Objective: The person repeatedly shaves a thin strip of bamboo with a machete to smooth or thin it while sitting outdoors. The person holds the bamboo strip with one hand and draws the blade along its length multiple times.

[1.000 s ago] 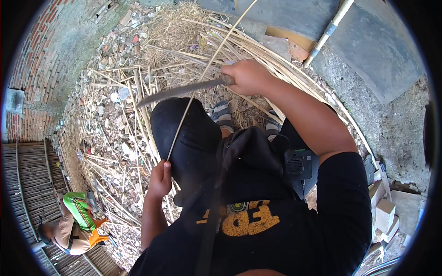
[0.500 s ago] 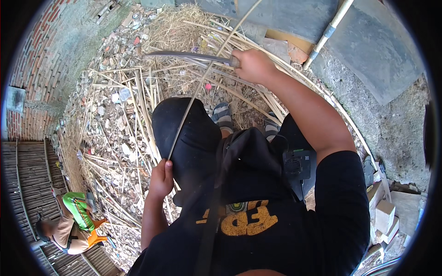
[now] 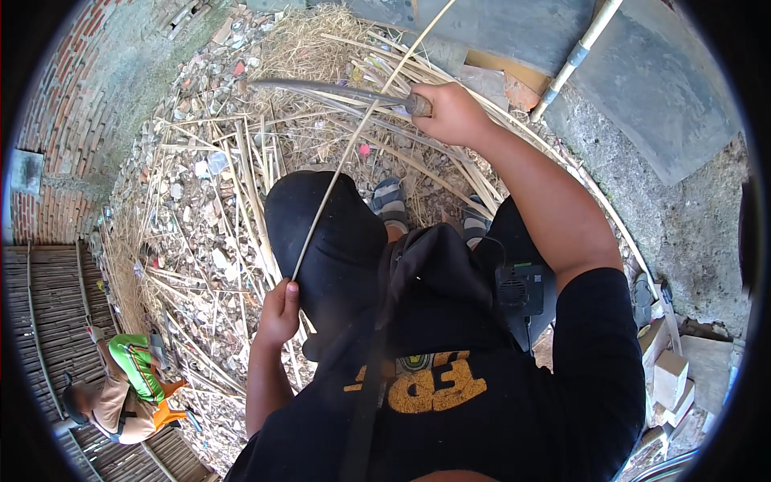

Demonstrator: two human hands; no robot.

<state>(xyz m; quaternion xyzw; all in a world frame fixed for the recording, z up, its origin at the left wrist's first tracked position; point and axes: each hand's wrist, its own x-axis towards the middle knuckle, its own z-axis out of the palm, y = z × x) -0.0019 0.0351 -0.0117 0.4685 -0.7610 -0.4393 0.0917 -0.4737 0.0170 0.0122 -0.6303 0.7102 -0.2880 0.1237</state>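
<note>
A long thin bamboo strip point(image 3: 336, 173) slants from my left hand up past my left knee and out over the far edge of the view. Its near end is pinched in my left hand point(image 3: 279, 313), thumb on top. My right hand point(image 3: 452, 114) is wrapped around the handle of a long curved machete point(image 3: 329, 89). The blade points left and crosses the strip close to the handle, seemingly touching it. Both feet in sandals point(image 3: 390, 201) show beyond my knees.
Split bamboo strips point(image 3: 249, 181) lie over rubble and dry shavings point(image 3: 309, 48). A pole point(image 3: 577, 55) leans by grey panels at far right. Wooden blocks point(image 3: 670, 377) lie at lower right. Another person point(image 3: 120, 402) sits at lower left beside a bamboo-slat surface point(image 3: 52, 309).
The machete has tilted slightly, its handle end a little nearer and to the right, its tip raised. The strip has shifted barely; my left hand stays almost in place.
</note>
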